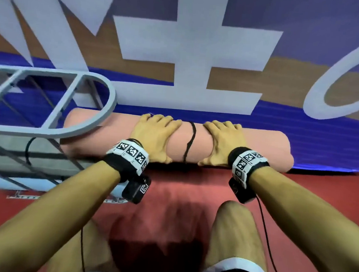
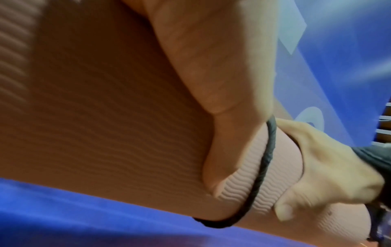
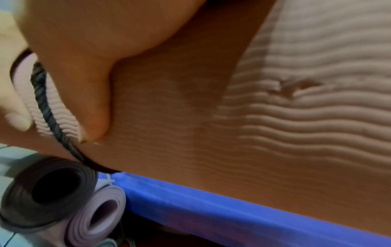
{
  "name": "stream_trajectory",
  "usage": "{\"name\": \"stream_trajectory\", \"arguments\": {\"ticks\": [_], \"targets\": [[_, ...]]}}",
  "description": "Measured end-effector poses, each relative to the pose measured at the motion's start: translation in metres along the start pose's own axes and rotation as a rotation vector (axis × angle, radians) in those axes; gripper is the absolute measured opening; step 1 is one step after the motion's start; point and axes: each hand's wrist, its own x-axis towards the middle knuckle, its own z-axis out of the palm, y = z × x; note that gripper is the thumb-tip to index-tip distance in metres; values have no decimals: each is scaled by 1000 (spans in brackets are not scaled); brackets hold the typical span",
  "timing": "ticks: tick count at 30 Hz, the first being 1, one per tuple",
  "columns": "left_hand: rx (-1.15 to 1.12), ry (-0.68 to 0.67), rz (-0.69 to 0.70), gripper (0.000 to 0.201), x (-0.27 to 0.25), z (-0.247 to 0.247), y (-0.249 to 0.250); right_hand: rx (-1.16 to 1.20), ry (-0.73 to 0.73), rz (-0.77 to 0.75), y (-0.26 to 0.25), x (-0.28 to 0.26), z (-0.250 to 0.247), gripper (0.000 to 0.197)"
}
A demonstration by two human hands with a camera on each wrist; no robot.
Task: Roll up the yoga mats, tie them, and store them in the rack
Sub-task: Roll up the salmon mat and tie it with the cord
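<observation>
Bare knees kneel on a red floor mat. Just beyond, the left hand and right hand curl over a rolled pink ribbed foam yoga mat, gripping it on either side of a black cord looped round its middle. Its left end lies under a grey metal rack. Farther off spreads a blue banner with white lettering.

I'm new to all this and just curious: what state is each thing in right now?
Pink mat: rolled up, lying across the floor.
Black cord: looped around the roll's middle.
Left hand: grips the roll.
Right hand: grips the roll.
Grey rack: beside the roll's left end.
Rolled mats: two, dark and lilac.
</observation>
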Motion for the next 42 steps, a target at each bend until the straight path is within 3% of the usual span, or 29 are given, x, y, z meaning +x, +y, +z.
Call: {"name": "stream_trajectory", "arguments": {"ticks": [8,14,18,22,24,26,28,29,30,32,34,36,38,39,42], "targets": [[0,-88,-138,122,0,3,-1,50,-19,38,-8,11,9,121],[68,-120,-208,127,-25,14,-20,65,-21,-32,-50,25,14,117],[73,-35,-211,132,-44,19,-28,128,-8,-83,-90,36,11,119],[-63,48,-316,133,-71,30,-42,113,0,-131,-130,48,3,116],[-173,198,-348,123,-90,43,-45,100,3,-141,-138,56,-5,115],[-262,409,-364,94,-112,63,-37,113,-12,-145,-144,63,-12,116],[-439,526,-486,54,-129,81,-24,155,-39,-145,-153,67,-17,111],[-609,490,-588,41,-133,89,-20,177,-52,-142,-161,67,-19,108],[-826,392,-705,39,-135,93,-17,202,-64,-135,-171,67,-20,106],[-1329,155,-910,58,-134,97,-12,258,-84,-132,-196,67,-23,103],[-1803,16,-959,72,-132,92,-8,304,-100,-142,-220,67,-25,103],[-2113,58,-961,53,-128,87,-7,336,-96,-159,-235,68,-28,102],[-2269,167,-1085,33,-120,84,-6,374,-97,-204,-234,72,-31,95],[-2275,217,-1154,38,-113,88,-6,402,-110,-235,-227,73,-32,92],[-2263,339,-1251,87,-94,101,-3,445,-149,-277,-195,68,-34,102]]}}
